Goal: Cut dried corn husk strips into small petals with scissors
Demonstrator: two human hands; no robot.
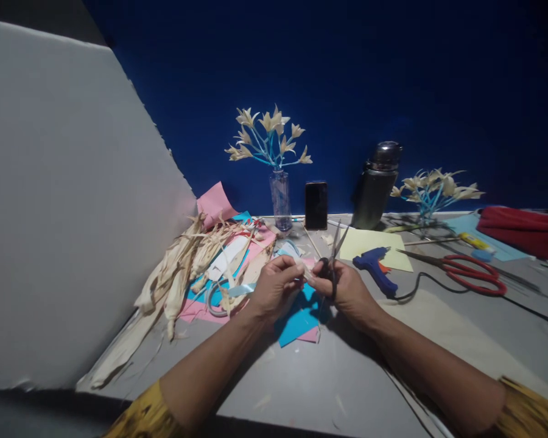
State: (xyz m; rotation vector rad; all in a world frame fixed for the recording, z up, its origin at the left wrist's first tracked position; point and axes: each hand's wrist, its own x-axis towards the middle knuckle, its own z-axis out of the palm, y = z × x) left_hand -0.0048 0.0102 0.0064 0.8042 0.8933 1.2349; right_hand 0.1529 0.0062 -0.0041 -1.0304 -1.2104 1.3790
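Note:
My left hand (276, 288) is closed in a pinch on a small pale piece of corn husk (307, 272). Close beside it, my right hand (346, 291) grips small black-handled scissors (337, 246), their blades pointing up and away with the tips apart. Fingertips of the right hand also meet the husk piece. Under both hands lie blue paper (296, 322) and some pink paper. A heap of dried corn husks (178, 274) spreads to the left, mixed with coloured paper and a roll of light ribbon (215, 299).
Behind the hands stand a glass vase (281, 201) of husk flowers, a phone (316, 205) and a thermos (378, 185). To the right lie a blue glue gun (377, 267) with its cord, large red-handled scissors (472, 274), a second flower bunch (432, 188) and red cloth (523, 231).

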